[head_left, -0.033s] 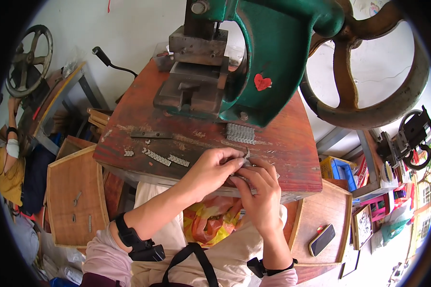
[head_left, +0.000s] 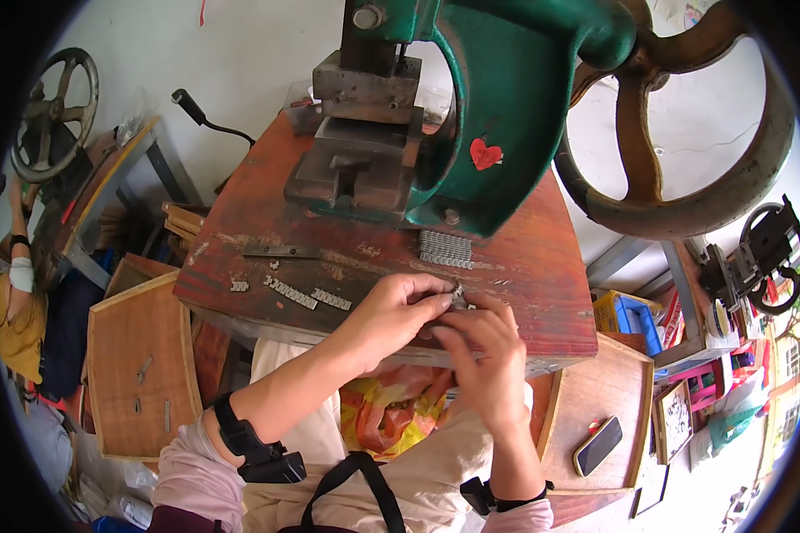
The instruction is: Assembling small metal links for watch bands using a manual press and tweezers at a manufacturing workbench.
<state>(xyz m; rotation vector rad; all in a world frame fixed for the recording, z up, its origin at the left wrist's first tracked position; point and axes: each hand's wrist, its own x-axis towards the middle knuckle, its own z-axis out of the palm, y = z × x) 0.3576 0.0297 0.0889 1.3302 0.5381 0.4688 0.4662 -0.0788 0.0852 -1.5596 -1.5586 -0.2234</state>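
- Near the front edge of the red-brown wooden desk (head_left: 542,293), a bit right of the middle, both hands meet over one small metal piece (head_left: 458,294).
- It is grey and very small. Fingers hide most of it, so I cannot tell which way its long side runs or where it points.
- The small metal piece sits right between the two hands, at the fingertips, just above the desk top.
- The left hand (head_left: 391,311) comes in from the lower left. Its grip is narrow: thumb and first fingers are pinched together on the piece.
- The right hand (head_left: 480,351) comes up from below. Its fingers are curled in close and touch the same piece from the near side. The grip is narrow too.
- The two hands touch each other at the fingertips.
- Just behind the hands lies a stack of grey metal strips (head_left: 446,249), side by side, with their long sides running left to right.
- More short toothed strips (head_left: 307,296) lie in a row toward the front left corner of the desk, slanting down to the right.
- A dark flat bar (head_left: 280,252) lies behind them, running left to right.
- At the back of the desk stands a big green press (head_left: 507,107) with a red heart sticker (head_left: 484,154) on its side.
- A large rusty wheel (head_left: 684,133) hangs off the right side of the press.
- A dark phone (head_left: 597,445) lies on a wooden tray (head_left: 587,400) below the front right corner of the desk.
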